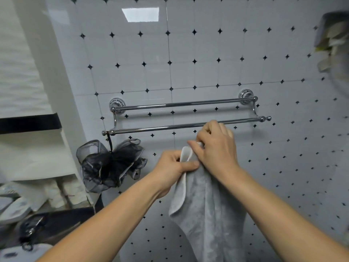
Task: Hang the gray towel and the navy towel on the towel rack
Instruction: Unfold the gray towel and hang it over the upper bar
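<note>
Both hands pinch the top edge of the soft gray terry towel [205, 205]; left hand [174, 170] grips a folded corner with thumb over it; right hand [215, 146] clamps the edge just beside it, touching the left; towel hangs straight down below both hands; chrome double-bar wall towel rack [181, 104] just above the right hand, bars bare; black mesh bath pouf [110, 165] hangs left of the left hand.

gray towel [207, 214]: pale gray with a white edge
towel rack [181, 104]: shiny chrome
wall tiles [207, 72]: white, dotted with small black diamonds
bath puff [109, 165]: black and gray mesh
</note>
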